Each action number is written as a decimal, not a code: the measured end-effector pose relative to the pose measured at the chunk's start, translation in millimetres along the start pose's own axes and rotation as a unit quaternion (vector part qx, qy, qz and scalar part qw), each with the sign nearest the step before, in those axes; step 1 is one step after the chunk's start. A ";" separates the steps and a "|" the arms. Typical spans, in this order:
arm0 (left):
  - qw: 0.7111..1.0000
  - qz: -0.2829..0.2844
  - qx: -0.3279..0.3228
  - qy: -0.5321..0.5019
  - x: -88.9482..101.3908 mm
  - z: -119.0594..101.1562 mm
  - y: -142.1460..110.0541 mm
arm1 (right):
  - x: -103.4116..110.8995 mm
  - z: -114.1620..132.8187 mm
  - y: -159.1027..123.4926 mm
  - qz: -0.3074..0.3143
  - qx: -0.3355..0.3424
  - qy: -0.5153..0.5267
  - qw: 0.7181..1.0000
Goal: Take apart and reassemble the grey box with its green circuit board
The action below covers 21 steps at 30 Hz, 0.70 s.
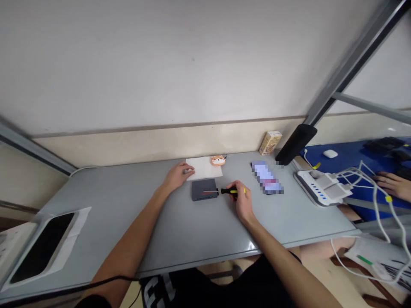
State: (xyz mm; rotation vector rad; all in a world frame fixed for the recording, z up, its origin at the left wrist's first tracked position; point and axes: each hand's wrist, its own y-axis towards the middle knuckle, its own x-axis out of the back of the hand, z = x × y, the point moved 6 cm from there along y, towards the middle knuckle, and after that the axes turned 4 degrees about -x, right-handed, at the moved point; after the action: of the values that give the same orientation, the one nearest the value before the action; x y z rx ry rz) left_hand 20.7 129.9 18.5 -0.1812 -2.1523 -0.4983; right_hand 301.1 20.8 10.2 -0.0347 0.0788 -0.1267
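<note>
My right hand (241, 197) grips a small screwdriver (228, 191) with a black and yellow handle, its thin shaft lying over a small dark grey box (204, 188) on the grey table (128, 214). Left of the box, my left hand (178, 174) rests on the table with its fingertips touching a white sheet of paper (204, 167). An orange cartoon-animal case (218, 160) sits at the paper's far right corner.
A phone (267, 177) lies right of the box. A white power strip (317, 188) with cables sits at the table's right edge. A small carton (270, 143) stands by the wall. Another person's hand (393, 184) rests on a blue surface at right. A dark tablet (41, 248) lies at left.
</note>
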 end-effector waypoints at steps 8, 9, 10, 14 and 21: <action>0.999 0.018 -0.032 -0.034 9.8 -46.5 -49.1 | 7.7 8.8 2.5 -0.010 0.011 0.016 1.000; 0.998 0.036 -0.041 -0.038 5.6 -55.8 -55.7 | 7.0 12.1 7.6 0.000 0.011 0.017 1.000; 0.997 0.044 -0.044 -0.039 2.4 -63.3 -61.0 | 4.5 16.3 14.5 0.017 0.011 0.016 1.000; 0.996 0.059 -0.049 -0.055 -2.4 -73.7 -69.1 | -12.8 39.4 55.3 0.046 0.040 0.006 0.998; 0.984 0.115 -0.043 -0.126 -0.9 -41.1 -67.6 | -35.5 52.3 83.5 -0.012 0.130 -0.038 0.991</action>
State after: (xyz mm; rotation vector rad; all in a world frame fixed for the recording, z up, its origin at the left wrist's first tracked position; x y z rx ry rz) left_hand 31.1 51.5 20.0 -0.5610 -2.3174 -0.4522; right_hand 280.6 109.7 61.7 0.2188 -0.0149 -0.1583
